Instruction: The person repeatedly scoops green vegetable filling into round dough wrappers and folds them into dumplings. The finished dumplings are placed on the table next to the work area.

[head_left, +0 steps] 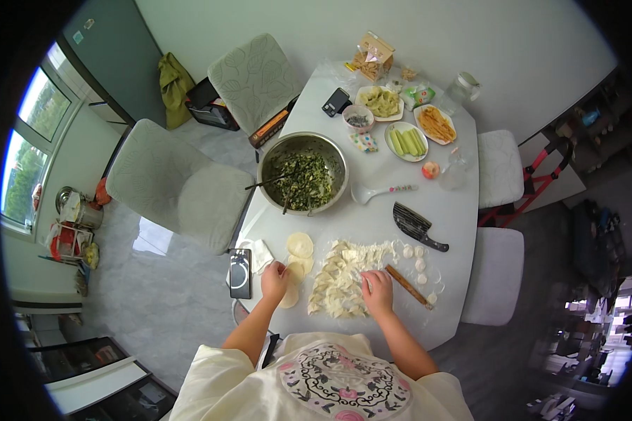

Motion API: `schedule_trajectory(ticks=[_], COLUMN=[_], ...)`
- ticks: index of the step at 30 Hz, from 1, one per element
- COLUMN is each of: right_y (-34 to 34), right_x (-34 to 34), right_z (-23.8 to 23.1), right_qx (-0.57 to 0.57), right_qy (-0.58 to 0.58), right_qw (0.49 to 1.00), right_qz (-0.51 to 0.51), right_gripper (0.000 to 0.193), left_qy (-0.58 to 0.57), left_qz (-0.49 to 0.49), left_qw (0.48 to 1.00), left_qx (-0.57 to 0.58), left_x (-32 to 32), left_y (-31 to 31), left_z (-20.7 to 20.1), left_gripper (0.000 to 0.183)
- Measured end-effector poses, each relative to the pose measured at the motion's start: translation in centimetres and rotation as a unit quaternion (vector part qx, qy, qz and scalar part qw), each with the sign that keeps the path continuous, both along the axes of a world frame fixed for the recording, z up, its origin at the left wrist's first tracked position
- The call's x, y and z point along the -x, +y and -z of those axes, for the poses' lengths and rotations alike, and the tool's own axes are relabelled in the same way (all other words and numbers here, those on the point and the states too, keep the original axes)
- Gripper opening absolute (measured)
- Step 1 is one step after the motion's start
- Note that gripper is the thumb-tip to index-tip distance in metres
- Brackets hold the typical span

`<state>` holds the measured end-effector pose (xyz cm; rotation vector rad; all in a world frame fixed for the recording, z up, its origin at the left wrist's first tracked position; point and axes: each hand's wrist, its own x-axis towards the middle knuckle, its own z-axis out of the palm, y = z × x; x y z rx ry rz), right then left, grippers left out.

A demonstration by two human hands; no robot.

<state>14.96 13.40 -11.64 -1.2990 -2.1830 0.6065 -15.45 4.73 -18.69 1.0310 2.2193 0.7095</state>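
Left hand (275,280) beside round dough wrappers (300,245); right hand (377,290) by floured dumplings (336,279), wooden rolling pin (408,286) just right. Farther: steel bowl (338,158) of chopped greens (303,182), black cleaver (411,223) rightward.

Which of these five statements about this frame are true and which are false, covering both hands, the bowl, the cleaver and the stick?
1. The right hand is at the right edge of the floured dough pile. True.
2. The left hand rests on the dark phone. False: it is beside the round wrappers, to the right of the phone.
3. The large metal bowl holds a chopped green mixture. True.
4. The cleaver lies to the left of the metal bowl. False: it lies to the bowl's right.
5. The brown wooden stick lies to the right of the dough pile. True.
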Motion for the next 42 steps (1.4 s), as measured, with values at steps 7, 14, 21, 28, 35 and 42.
schedule_trajectory(ticks=[7, 14, 21, 28, 35, 42], right_y=[7.3, 16.2, 21.9, 22.7, 24.3, 24.2], right_x=[9.3, 17.1, 20.3, 19.5, 17.3, 16.5], right_z=[-3.0, -2.5, -1.2, 0.3, -3.1, -1.8], right_qx=[-0.013, -0.106, -0.054, -0.034, -0.040, 0.045], right_qy=[0.053, -0.075, -0.024, 0.023, 0.000, 0.006], right_qw=[0.996, 0.963, 0.966, 0.939, 0.967, 0.963], right_qz=[-0.077, -0.236, -0.252, -0.340, -0.251, -0.267], right_gripper=[0.033, 0.040, 0.017, 0.011, 0.015, 0.012], left_qy=[-0.447, -0.680, -0.641, -0.635, -0.612, -0.611], left_qz=[-0.206, -0.249, -0.199, -0.202, -0.220, -0.199], left_qw=[0.855, 0.665, 0.728, 0.737, 0.749, 0.755], left_qx=[-0.164, -0.186, -0.138, -0.114, -0.125, -0.133], left_x=[-0.5, -0.2, 0.5, 0.8, 1.9, 1.8], left_y=[0.5, 3.6, 5.5, 7.8, 9.1, 10.8], left_z=[-3.6, -7.4, -7.1, -7.3, -5.8, -5.6], left_gripper=[0.023, 0.026, 0.031, 0.030, 0.029, 0.031])
